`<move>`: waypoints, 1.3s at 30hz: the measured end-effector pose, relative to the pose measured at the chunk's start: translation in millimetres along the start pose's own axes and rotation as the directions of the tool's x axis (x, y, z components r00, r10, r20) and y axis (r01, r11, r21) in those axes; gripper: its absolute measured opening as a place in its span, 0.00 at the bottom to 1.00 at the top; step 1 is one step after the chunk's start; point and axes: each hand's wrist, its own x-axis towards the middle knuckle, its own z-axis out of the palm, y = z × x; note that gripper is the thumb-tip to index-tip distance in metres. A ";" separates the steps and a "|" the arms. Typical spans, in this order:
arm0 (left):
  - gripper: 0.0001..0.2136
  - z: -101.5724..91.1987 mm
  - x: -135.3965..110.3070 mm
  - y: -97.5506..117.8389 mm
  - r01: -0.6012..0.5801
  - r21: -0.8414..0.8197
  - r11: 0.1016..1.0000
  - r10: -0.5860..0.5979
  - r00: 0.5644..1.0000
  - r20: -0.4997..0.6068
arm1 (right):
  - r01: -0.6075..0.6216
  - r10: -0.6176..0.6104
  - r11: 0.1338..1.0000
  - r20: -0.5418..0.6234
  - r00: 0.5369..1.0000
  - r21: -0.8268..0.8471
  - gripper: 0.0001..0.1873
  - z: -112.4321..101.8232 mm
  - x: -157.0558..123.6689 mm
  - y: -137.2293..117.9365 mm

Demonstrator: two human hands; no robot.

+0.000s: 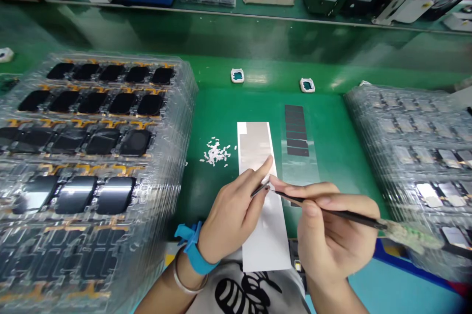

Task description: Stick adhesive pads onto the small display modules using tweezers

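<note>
imo brace the left hand [232, 215], its fingertips pinching the small part [259, 189] over the white sheet [263, 245], so the right hand [337, 237], gripping the thin black tool [352, 215], makes only tiny moves

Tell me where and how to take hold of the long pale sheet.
Best pinch the long pale sheet by its near end, top and underside, coming from the near side: it looks thin and flat, and that end appears to project past the green bench.

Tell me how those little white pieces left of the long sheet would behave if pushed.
The white pieces would likely scatter, since they lie loosely heaped with strays around. Being tiny, they're probably light and awkward to grasp singly.
</note>
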 end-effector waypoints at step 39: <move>0.24 -0.3 -4.0 -3.4 0.061 -0.051 0.997 -0.062 0.998 -0.011 | -0.058 0.061 0.991 -0.024 0.998 0.118 0.14 7.7 0.4 22.4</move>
